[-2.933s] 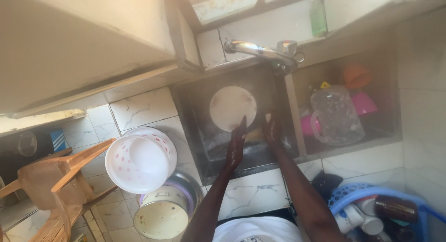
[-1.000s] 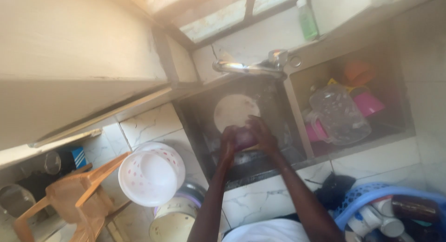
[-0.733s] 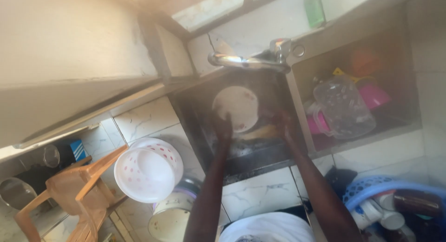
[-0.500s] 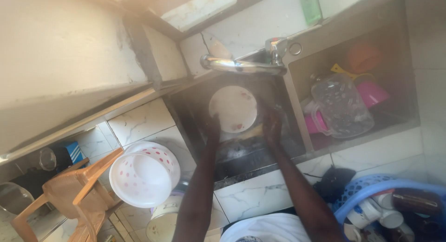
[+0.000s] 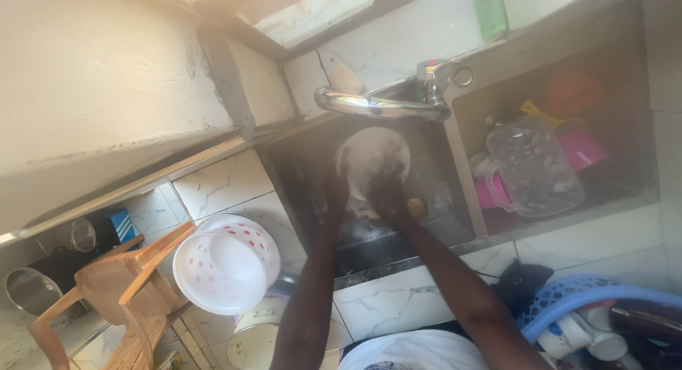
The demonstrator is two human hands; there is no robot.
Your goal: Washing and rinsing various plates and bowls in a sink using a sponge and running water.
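Both hands in the sink basin, on the plate. Left hand grips the white round plate at its left edge, holding it tilted up on its rim under the tap. Right hand lies over the plate's lower face, fingers bent against it; too dark and blurred to tell whether it grips anything besides.

Far left of my left hand: brown plastic chair on the floor. Nearer, just left of my left forearm: white perforated basket with pink dots, tilted, with a pale bucket below it.

Directly above both hands: chrome tap, spout running left over the plate. Yellowish sponge just right of my right hand, touching or nearly so.

Right of my right hand, second basin: clear plastic jug lying among pink cups. Green bottle on the ledge above. Lower right, beside my right forearm: blue basket with white mugs.
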